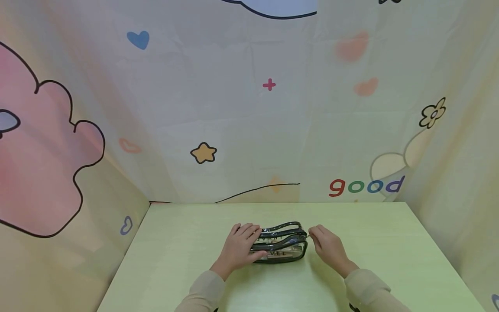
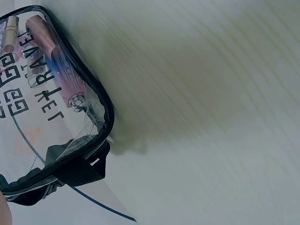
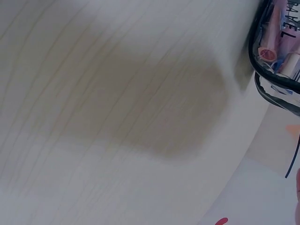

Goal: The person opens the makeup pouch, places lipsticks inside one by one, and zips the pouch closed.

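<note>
A clear toiletry pouch [image 1: 282, 251] with black trim and dark lettering stands on the table, with pinkish tubes and small bottles showing through its sides. My left hand [image 1: 239, 247] grips the pouch's left end, thumb on the near side and fingers over the top. At the right end, the curled fingers of my right hand [image 1: 329, 247] pinch a small zipper pull [image 1: 308, 235], mostly hidden by the fingertips. In the left wrist view the pouch [image 2: 105, 110] appears at the left edge with a black end tab. The right wrist view catches only one corner of the pouch [image 3: 255, 54].
The pale wood-grain table [image 1: 179, 242] extends around the pouch on all sides. Behind it hangs a printed curtain [image 1: 249, 130] with hearts, a star and the word "good". More printed cloth [image 1: 43, 173] rises along the left side, and another stretch at the right.
</note>
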Demonstrator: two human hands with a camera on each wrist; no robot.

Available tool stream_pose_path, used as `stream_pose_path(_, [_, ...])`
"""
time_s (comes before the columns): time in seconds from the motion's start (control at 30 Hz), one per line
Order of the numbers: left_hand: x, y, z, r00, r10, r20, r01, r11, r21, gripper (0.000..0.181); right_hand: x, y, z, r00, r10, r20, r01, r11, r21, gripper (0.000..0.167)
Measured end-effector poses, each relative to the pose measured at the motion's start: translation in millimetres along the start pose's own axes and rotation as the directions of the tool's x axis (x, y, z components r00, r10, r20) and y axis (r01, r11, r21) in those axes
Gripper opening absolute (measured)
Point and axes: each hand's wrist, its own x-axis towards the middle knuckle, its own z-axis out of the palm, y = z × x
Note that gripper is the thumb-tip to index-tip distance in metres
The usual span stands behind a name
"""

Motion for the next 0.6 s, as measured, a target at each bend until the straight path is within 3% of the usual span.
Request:
stream_pose_path(0.23, [-0.1, -0.9, 2.4, 1.000, 0.004, -0.002, -0.004, 1.000, -0.014, 0.067, 1.7, 0.4, -0.6, 0.999, -0.028, -0.017, 0.028, 1.000, 0.000, 0.005])
stream_pose_path(0.4, [0.0, -0.9, 1.3, 1.000, 0.002, 0.003, -0.002, 1.000, -0.021, 0.066, 6.3, -0.6, -2.4, 0.997, -0.053, -0.055, 0.053, 0.999, -0.003, 0.042])
stream_pose_path(0.6, [-0.2, -0.6, 0.8, 1.000, 0.002, 0.016, -0.002, 1.000, -0.025, 0.067, 7.4, -2.0, -3.5, 0.995, -0.068, -0.066, 0.067, 0.998, -0.012, 0.046])
